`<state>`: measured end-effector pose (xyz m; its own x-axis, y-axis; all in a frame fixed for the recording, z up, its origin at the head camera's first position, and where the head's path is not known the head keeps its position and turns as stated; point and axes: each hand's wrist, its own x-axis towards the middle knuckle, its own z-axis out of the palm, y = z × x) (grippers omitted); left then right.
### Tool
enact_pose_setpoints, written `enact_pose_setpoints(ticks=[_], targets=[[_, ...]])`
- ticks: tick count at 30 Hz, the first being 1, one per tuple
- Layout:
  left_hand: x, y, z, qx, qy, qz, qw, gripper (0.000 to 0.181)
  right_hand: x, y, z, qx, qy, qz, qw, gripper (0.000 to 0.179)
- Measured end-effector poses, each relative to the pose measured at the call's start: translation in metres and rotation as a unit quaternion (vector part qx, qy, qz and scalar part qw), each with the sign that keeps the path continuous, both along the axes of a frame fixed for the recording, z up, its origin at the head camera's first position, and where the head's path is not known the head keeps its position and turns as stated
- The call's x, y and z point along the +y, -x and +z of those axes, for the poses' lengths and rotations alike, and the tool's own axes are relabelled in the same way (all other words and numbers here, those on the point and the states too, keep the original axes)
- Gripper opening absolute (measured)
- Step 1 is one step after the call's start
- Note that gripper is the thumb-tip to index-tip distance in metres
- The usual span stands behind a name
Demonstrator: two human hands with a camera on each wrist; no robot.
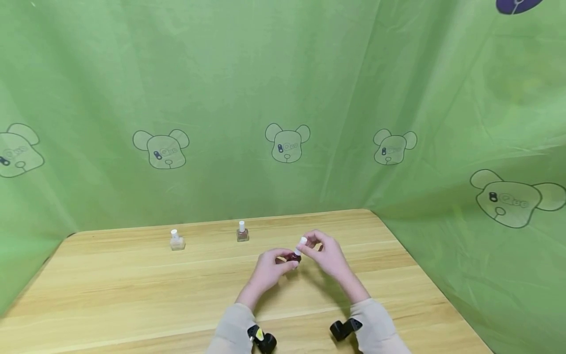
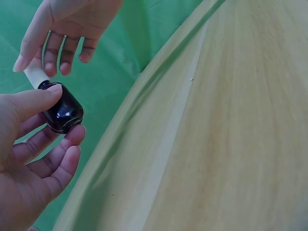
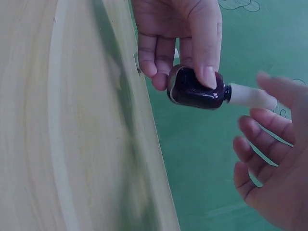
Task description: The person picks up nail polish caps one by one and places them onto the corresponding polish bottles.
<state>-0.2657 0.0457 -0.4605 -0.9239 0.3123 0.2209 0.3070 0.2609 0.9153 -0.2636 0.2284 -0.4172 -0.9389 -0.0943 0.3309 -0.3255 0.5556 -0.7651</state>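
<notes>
My left hand (image 1: pixel 267 269) holds a dark red nail polish bottle (image 3: pixel 192 96), its thumb on one flat side and its fingers behind and under the base. The bottle is tilted, with its white cap (image 3: pixel 244 96) pointing toward my right hand (image 1: pixel 328 256). Thumb and forefinger of that hand pinch around the cap's end, while the other fingers are loosely bent. A short dark neck shows between cap and glass. Both hands are above the wooden table (image 1: pixel 177 295), right of its middle.
Toward the table's back edge stand two more nail polish bottles with white caps: a pale one (image 1: pixel 178 243) at the left and a mauve-brown one (image 1: pixel 242 235) nearer the middle. Green curtains (image 1: pixel 230 98) with bear-head prints enclose the back and sides.
</notes>
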Motion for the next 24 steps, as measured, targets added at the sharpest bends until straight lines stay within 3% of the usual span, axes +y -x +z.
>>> enact_pose_setpoints(ticks=[4, 9, 16, 24], targets=[[-0.0003, 0.0, 0.0002, -0.004, -0.003, 0.001, 1.0, 0.028, 0.0011, -0.0007, 0.0006, -0.006, 0.007, 0.048, 0.9988, 0.039], [-0.001, 0.0, -0.0001, -0.007, -0.009, -0.003, 0.9999, 0.029, 0.0014, -0.0015, 0.0008, -0.019, 0.03, 0.082, 0.996, 0.037], [-0.0017, -0.0002, -0.0001, -0.006, -0.004, -0.003, 1.0, 0.027, -0.0003, -0.0017, 0.0008, -0.031, 0.042, 0.056, 0.997, 0.032], [-0.0004, -0.0007, 0.0009, -0.003, 0.004, -0.002, 1.0, 0.027, -0.0038, -0.0025, -0.0001, -0.024, 0.058, -0.007, 0.998, 0.024]])
